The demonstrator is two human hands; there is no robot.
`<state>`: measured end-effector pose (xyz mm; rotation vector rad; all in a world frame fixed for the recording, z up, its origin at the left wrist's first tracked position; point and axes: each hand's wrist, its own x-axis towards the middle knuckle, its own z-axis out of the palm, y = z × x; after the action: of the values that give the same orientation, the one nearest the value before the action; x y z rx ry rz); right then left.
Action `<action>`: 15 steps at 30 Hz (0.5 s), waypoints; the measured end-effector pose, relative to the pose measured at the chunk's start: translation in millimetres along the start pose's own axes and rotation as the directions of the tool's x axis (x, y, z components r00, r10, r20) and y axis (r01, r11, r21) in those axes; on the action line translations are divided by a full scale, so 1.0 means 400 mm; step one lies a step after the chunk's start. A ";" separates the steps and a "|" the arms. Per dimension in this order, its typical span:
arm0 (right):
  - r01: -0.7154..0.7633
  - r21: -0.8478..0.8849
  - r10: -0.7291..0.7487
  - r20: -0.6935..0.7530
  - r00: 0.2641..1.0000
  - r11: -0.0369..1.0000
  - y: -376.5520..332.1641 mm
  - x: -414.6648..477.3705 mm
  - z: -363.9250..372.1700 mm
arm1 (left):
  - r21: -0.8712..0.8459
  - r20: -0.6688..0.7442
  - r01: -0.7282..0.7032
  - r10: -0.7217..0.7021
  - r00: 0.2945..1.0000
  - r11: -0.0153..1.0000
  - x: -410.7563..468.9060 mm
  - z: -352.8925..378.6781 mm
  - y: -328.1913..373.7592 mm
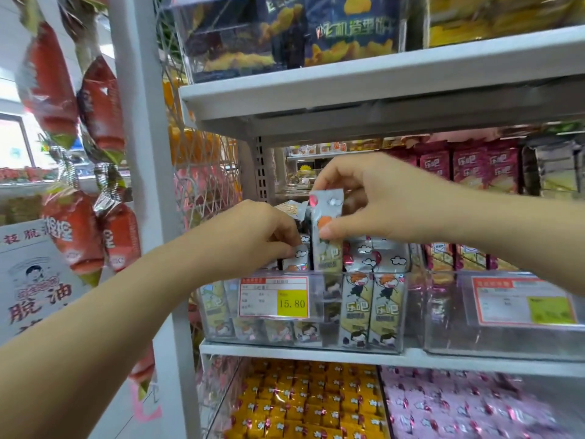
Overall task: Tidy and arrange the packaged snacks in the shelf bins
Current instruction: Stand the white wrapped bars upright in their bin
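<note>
**Desk:** Where's the packet you're working?

**Me:** Centre of the frame. My right hand has the silver snack packet pinched, thumb on its front face and fingers curled over its top edge. It stands upright, long axis vertical, with its lower end down among the others in the clear bin.

**Desk:** And the left?

**Me:** My left hand reaches in from the lower left, fingers curled, pinching the top of a neighbouring packet just left of the raised one. I can't tell whether it grips more than that.

**Desk:** So which way does it go?

**Me:** Straight down, I'd say. The gap lies directly beneath my right fingers, between the left hand's packet and the upright row to the right. The right hand is nearer and has the packet. The left looks to be holding the slot open.

**Desk:** Anything in the way?

**Me:** The price tag on the bin's front wall hides the lower left, so I can't see how deep the slot runs.
</note>
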<state>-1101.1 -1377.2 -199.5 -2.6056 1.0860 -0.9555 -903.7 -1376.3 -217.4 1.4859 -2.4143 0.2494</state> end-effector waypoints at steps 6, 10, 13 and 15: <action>0.084 -0.263 -0.080 0.025 0.996 0.961 0.019 -0.016 0.061 | 0.241 -0.044 -0.060 0.072 0.996 0.969 -0.010 0.012 0.010; 0.113 -0.335 -0.035 0.229 0.973 0.936 0.029 -0.009 0.064 | 0.268 -0.052 -0.116 0.135 0.990 0.956 -0.010 0.024 0.008; 0.133 -0.316 -0.023 0.328 0.944 0.939 0.032 -0.003 0.053 | 0.135 -0.073 -0.105 0.115 0.991 0.985 -0.014 0.028 -0.003; 0.111 -0.287 -0.008 0.340 0.940 0.952 0.028 -0.002 0.034 | 0.025 -0.105 -0.112 0.114 0.988 0.993 -0.016 0.034 -0.011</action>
<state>-1099.7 -1386.2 -214.7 -2.9131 1.1388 -0.3460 -899.2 -1377.0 -232.2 1.3097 -2.4195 0.3679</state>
